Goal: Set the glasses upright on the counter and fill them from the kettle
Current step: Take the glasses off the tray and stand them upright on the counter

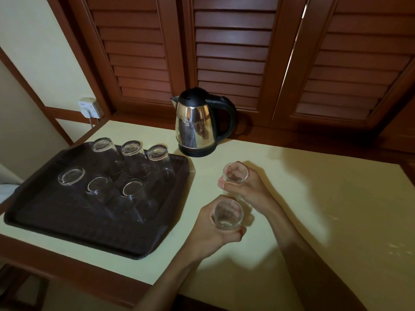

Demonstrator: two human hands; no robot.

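Observation:
My left hand grips a clear glass, mouth up, just right of the tray. A little farther back, my right hand grips a second clear glass, also mouth up, over the pale yellow counter. Both glasses look empty. A steel kettle with a black lid and handle stands on its base behind them, spout to the left. Several more glasses stand upside down on the dark brown tray at the left.
Brown louvred shutters close off the wall behind the counter. A white wall socket with a plug sits at the back left. The counter has a wooden front edge and bare surface to the right of my arms.

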